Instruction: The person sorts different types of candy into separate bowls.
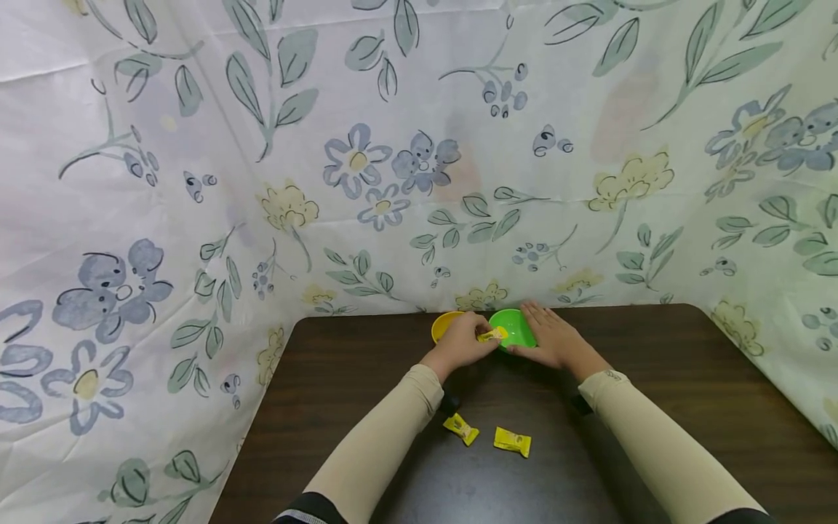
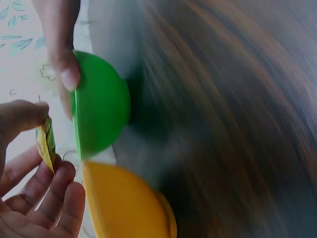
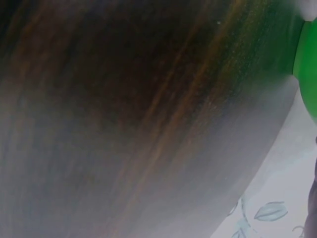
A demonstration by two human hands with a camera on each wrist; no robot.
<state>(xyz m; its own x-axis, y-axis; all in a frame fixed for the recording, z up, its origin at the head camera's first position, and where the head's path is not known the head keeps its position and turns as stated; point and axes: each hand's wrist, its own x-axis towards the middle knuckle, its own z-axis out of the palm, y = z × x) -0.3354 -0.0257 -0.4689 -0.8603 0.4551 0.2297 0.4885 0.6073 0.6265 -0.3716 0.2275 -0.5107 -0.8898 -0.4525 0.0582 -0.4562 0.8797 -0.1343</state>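
In the head view my left hand [image 1: 463,340] pinches a small yellow wrapped packet [image 1: 492,335] by the near rim of a green bowl [image 1: 517,329]. The left wrist view shows the packet [image 2: 46,144] upright between thumb and fingers, beside the green bowl [image 2: 104,101]. My right hand [image 1: 556,342] rests against the right side of that bowl, its fingers straight and its thumb at the near rim. Partly hidden behind my left hand is a yellow-orange bowl [image 1: 442,326], which stands close beside the green one. The right wrist view catches only the green bowl's edge [image 3: 308,74].
Two more yellow packets, one [image 1: 462,429] left of the other [image 1: 513,442], lie on the dark wooden table [image 1: 366,393] between my forearms. Both bowls stand near the table's far edge. A white floral cloth [image 1: 406,240] hangs behind it and along the sides.
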